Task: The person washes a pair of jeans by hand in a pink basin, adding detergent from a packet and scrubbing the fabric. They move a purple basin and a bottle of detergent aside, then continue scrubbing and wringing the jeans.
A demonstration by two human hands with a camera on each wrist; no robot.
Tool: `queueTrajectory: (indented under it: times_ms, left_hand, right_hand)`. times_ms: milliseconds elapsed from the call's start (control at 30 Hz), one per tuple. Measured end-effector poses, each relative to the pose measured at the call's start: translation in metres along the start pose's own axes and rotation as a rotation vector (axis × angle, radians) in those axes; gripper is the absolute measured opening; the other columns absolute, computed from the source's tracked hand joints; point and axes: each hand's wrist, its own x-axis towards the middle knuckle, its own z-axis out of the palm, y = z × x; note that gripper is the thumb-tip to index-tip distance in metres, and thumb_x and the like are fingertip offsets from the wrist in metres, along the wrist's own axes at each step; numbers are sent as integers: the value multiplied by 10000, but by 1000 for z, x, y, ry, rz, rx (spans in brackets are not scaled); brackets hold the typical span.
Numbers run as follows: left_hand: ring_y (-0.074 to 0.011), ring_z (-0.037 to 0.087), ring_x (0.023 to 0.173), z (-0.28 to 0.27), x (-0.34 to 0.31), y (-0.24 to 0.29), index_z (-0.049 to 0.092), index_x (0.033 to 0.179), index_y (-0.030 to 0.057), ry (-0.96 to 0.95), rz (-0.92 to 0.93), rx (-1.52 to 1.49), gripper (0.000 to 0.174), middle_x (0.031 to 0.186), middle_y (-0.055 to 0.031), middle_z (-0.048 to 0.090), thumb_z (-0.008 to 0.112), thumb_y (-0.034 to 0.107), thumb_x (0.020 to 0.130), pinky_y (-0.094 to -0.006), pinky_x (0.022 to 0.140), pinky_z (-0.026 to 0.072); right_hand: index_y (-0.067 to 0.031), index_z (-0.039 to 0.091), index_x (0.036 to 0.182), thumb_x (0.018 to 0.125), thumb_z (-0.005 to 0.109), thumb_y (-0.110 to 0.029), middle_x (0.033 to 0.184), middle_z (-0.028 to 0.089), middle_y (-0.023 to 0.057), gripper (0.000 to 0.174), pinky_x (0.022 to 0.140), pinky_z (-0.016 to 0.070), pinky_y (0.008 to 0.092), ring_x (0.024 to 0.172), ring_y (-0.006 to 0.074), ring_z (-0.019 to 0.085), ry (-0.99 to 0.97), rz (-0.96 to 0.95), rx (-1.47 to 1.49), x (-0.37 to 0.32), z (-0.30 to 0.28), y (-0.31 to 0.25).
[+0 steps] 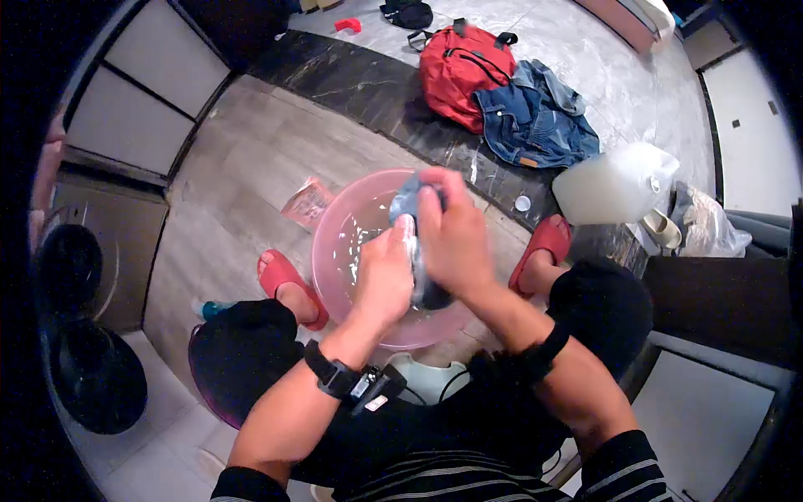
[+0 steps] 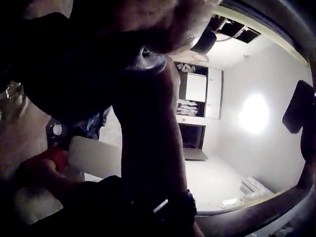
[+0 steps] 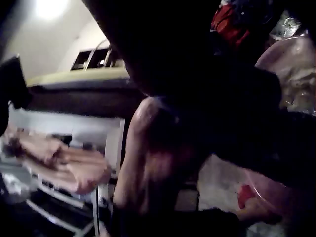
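A wet grey-blue cloth [image 1: 406, 201] is gripped by both hands over a pink basin [image 1: 324, 251]. My left hand [image 1: 385, 269] holds it from the left side, with whitish suds near the fingertips. Against it on the right, my right hand [image 1: 456, 238] has its fingers curled over the cloth and looks slightly blurred. A darker part of the cloth hangs below the hands. Water in the basin glints with bright ripples. Both wrist views are very dark; the basin [image 3: 284, 57] shows at the right wrist view's edge.
Feet in red slippers [image 1: 288, 284] flank the basin. A pink packet [image 1: 308, 202] lies beside it. Beyond are a red backpack [image 1: 456, 75], denim clothing [image 1: 539, 121], a whitish jug [image 1: 611, 186] and a white cap [image 1: 523, 203]. A pale stool [image 1: 422, 376] is between the legs.
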Motion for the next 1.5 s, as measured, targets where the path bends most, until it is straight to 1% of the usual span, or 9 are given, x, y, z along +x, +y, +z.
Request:
queueTrajectory:
  times_ms: [133,267,367,400,667,933,1167,1300,1500]
  left_hand:
    - [-136,532,659,-13,17,-7,633,905,-34,13,5,-4,450,700,-68,598,393,338,988,-327,608,437]
    - [-110,522,633,-2,2,1,635,899,-30,7,-6,38,441,717,-74,616,396,329,988,-306,560,429]
    - [-105,531,683,-10,15,1,636,894,-36,-49,66,-73,448,754,-75,635,404,336,986,-311,616,437]
    - [-148,589,819,-20,20,0,606,1051,4,-166,-253,-362,375,915,-68,639,400,310,988,-309,756,482]
    - [-74,508,698,-14,20,-12,625,994,-12,-164,-70,-412,386,828,-12,602,424,318,990,-278,625,437]
    - [-65,568,810,-23,-1,24,605,1072,11,-244,-208,-526,365,908,-12,624,474,337,975,-234,702,469]
    - [-128,611,927,-45,-2,23,551,1165,-11,-413,-75,-727,477,1072,-70,625,519,407,937,-266,809,495]
    - [-110,597,885,-50,-7,24,573,1141,-16,-489,-68,-290,472,1025,-55,631,652,359,866,-274,779,492]
    - [-150,600,951,-60,-10,39,569,1146,-17,-332,-33,-667,308,1065,-67,631,584,173,904,-309,858,473]
  right_hand:
    - [-85,564,1034,906,495,-163,738,609,174,166,593,467,407,653,301,615,-19,-315,100,-41,13,-5]
    - [-88,569,1025,903,513,-164,709,593,165,154,581,461,391,623,285,605,16,-24,-15,-4,2,5]
    - [-98,564,1040,902,514,-167,721,606,167,163,583,465,398,647,305,624,-62,-85,-3,-31,5,-2]
    - [-111,571,1034,894,518,-159,698,602,173,157,568,455,412,633,321,618,-30,-271,84,-41,12,-6]
    - [-127,541,1054,915,491,-218,772,631,215,174,630,485,514,711,426,620,-62,-220,44,-39,9,-4]
    - [-24,556,1095,921,544,-216,855,605,18,259,679,455,249,767,89,553,-98,90,196,20,-1,38]
    - [-65,562,1125,903,608,-249,941,605,-4,291,759,468,247,830,88,570,-325,376,833,25,-34,6]
    - [-41,593,1077,876,636,-266,922,613,17,305,749,458,249,820,104,562,-356,330,725,22,-31,12]
    - [-31,589,1075,848,656,-217,917,616,27,301,720,466,245,808,98,574,-187,354,534,33,-47,21]
